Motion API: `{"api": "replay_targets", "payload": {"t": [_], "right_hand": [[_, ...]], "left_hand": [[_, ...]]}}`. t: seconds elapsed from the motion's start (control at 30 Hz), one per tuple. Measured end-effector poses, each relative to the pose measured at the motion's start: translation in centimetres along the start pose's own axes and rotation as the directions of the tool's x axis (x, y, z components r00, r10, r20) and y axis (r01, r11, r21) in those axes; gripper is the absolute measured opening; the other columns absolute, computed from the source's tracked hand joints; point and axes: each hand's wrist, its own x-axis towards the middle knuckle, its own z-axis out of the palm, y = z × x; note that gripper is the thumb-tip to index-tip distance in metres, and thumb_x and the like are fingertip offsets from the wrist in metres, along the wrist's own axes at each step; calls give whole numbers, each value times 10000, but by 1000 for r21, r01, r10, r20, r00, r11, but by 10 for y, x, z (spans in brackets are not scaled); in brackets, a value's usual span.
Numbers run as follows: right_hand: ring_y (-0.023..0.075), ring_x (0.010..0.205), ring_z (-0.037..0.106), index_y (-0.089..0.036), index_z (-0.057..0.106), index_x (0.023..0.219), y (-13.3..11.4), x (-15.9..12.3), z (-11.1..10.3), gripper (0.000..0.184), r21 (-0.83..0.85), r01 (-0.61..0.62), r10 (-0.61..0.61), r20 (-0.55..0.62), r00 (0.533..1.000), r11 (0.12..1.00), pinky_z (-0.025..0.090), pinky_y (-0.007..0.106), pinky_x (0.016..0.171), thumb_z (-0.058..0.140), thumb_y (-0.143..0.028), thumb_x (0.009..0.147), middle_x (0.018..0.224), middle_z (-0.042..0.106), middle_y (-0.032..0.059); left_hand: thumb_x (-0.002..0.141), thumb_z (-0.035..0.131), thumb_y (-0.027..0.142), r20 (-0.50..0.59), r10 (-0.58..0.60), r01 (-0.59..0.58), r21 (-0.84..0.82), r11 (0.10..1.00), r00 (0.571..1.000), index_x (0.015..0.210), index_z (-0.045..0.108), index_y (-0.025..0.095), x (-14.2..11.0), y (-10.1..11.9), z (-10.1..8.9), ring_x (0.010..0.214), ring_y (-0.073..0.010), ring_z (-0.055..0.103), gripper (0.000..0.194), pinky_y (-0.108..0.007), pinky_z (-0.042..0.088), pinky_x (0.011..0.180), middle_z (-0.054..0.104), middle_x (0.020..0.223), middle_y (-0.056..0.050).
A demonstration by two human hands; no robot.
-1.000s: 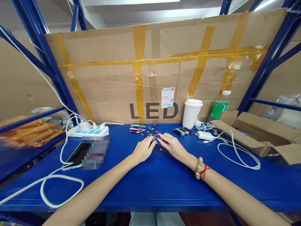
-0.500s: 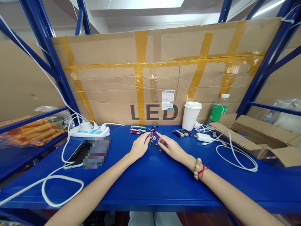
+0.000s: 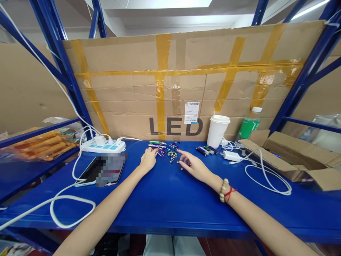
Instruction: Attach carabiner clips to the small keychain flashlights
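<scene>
My left hand [image 3: 148, 159] rests palm down with its fingers bent and close together at the left of a small pile. Purple and red metal pieces like carabiner clips [image 3: 161, 153] lie right by its fingertips; what is under them is hidden. Across the pile, my right hand [image 3: 194, 164] has its index finger stretched out and its other fingers loosely curled, with nothing seen in it. Between the hands lie green clips and small shiny metal parts [image 3: 171, 160]. Several pen-shaped tubes [image 3: 157, 143] lie behind my left hand. More short coloured tubes [image 3: 207, 150] lie beyond my right hand.
A white cup [image 3: 217, 131], a green-labelled bottle [image 3: 249, 124] and an opened carton [image 3: 290, 156] stand right. A charger [image 3: 231, 156] with coiled cable lies before them. At left are a power strip [image 3: 103, 145], phones [image 3: 90, 170] and loose white cables. Cardboard [image 3: 128, 92] walls the back.
My left hand has moved left, away from the middle of the pile, so more clips and metal parts show. My right hand has barely moved. The view has shifted slightly.
</scene>
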Motion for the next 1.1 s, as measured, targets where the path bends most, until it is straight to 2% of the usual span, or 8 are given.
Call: {"api": "replay_targets", "payload": {"t": [0.17, 0.4, 0.53, 0.63, 0.77, 0.93, 1.1], "right_hand": [[65, 668, 494, -269, 330, 1297, 3, 0, 1, 425, -5, -10, 10, 12, 1000, 1000, 432, 226, 671, 402, -336, 883, 959, 527, 5], [78, 676, 497, -250, 364, 1280, 0, -1, 0, 420, -12, -23, 23, 22, 999, 1000, 417, 237, 665, 396, -389, 885, 949, 538, 19], [61, 667, 490, -298, 354, 1269, 0, -2, 0, 399, -22, -28, 29, 29, 999, 999, 411, 218, 644, 398, -394, 885, 942, 534, -16], [58, 671, 496, -311, 353, 1260, 2, -2, 0, 388, -18, -35, 35, 33, 999, 999, 411, 217, 647, 394, -406, 886, 936, 534, -26], [75, 695, 504, -292, 370, 1252, 2, -1, 1, 391, -28, -32, 33, 24, 999, 999, 409, 233, 659, 397, -417, 883, 944, 536, -10], [92, 675, 503, -241, 400, 1251, 0, -1, 0, 410, -22, -40, 41, 43, 998, 999, 403, 244, 646, 389, -423, 884, 917, 553, 21], [80, 677, 507, -262, 392, 1251, -2, -1, -1, 392, -20, -43, 44, 56, 997, 999, 401, 229, 660, 390, -405, 887, 894, 556, 0]], "left_hand": [[889, 336, 249, 9, 67, -67, 26, 997, 998, 1149, 542, 232, 2, -5, 0, 981, -216, 368, 332, -331, 327, 826, 449, 1040, -88], [874, 331, 162, -78, 75, -81, -71, 994, 994, 1117, 578, 243, 6, -11, 7, 941, -193, 374, 356, -320, 307, 851, 460, 1011, -76], [821, 412, 119, -134, 84, -98, -96, 991, 987, 1107, 552, 186, 4, -8, 2, 987, -191, 371, 325, -301, 324, 869, 437, 1072, -79], [800, 458, 153, -169, 34, -37, -13, 999, 985, 1027, 543, 135, 1, -5, -3, 1004, -225, 369, 243, -336, 333, 865, 432, 1064, -97], [805, 432, 138, -125, 4, -13, -69, 997, 992, 1008, 540, 123, 2, -5, -2, 935, -206, 414, 230, -322, 358, 847, 439, 1026, -102], [792, 433, 102, -99, 75, -88, -132, 987, 992, 981, 526, 104, 5, -5, 3, 934, -175, 432, 210, -284, 352, 868, 490, 1008, -76], [835, 402, 153, -73, 128, -137, -132, 982, 989, 978, 555, 140, 3, 0, 3, 1006, -197, 429, 210, -337, 329, 874, 518, 1051, -49]]}}
